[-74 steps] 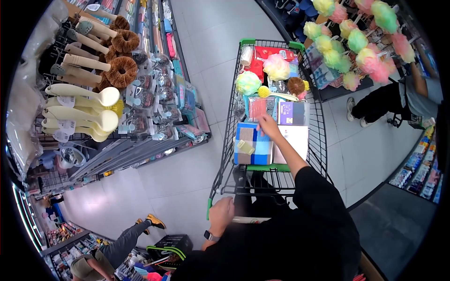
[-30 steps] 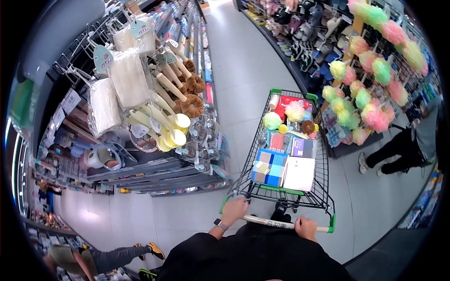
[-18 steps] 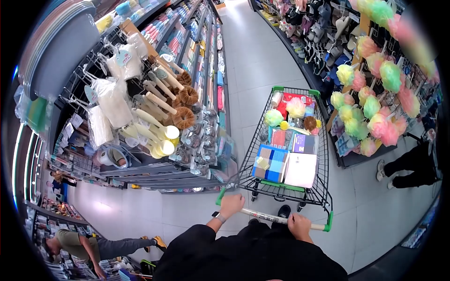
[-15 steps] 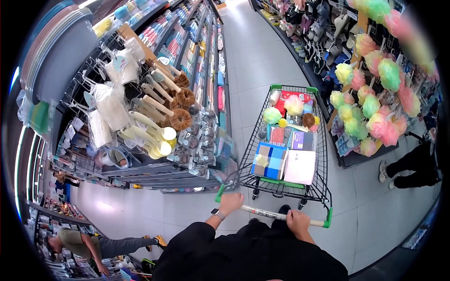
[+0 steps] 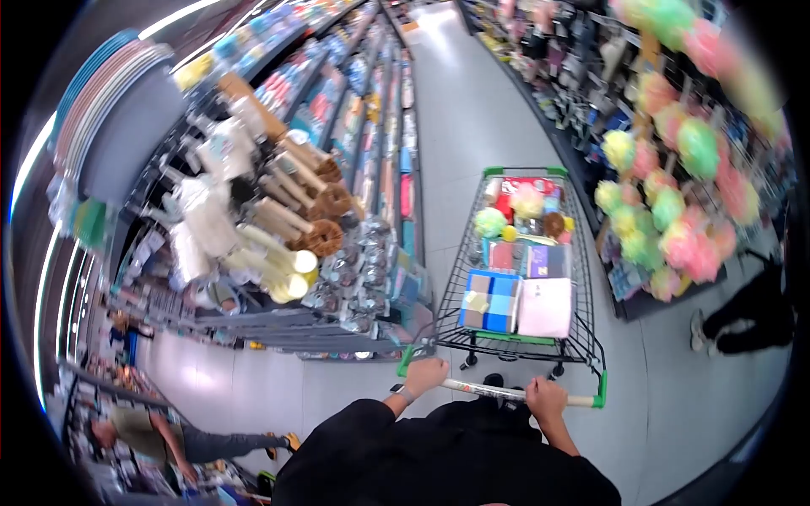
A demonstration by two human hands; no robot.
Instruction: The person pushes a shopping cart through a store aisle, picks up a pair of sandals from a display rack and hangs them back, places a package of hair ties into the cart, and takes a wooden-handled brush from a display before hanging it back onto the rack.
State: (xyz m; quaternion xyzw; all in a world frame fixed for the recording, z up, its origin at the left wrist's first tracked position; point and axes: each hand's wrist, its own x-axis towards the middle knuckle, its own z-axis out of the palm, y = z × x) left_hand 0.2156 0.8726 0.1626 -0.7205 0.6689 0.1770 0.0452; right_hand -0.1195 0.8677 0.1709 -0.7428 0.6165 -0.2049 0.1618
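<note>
My left hand [image 5: 425,376], with a watch at the wrist, is wrapped round the left part of the shopping cart's handle [image 5: 485,389]. Toward the handle's right end, my right hand [image 5: 547,396] grips the same bar. Ahead of both hands is the black wire shopping cart [image 5: 451,316] with green corners. Inside lie a blue and brown checked pack [image 5: 491,301], a pale pink pack [image 5: 545,307] and a purple-grey box [image 5: 548,261]. Farther forward are a green-yellow bath puff [image 5: 489,223], a pink-yellow bath puff [image 5: 527,201] and a red package [image 5: 533,185].
On the left, a shelf end holds long-handled brushes [image 5: 287,261] and stacked basins [image 5: 126,110]. Bath puffs [image 5: 699,148] hang on the right-hand rack. A person in dark trousers [image 5: 747,316] stands at right; another person [image 5: 160,438] is at lower left. The tiled aisle [image 5: 460,110] runs ahead.
My view has shifted and blurred a little, so shelves and cart sit lower in the picture. Both hands stay on the handle, and the cart's contents look the same.
</note>
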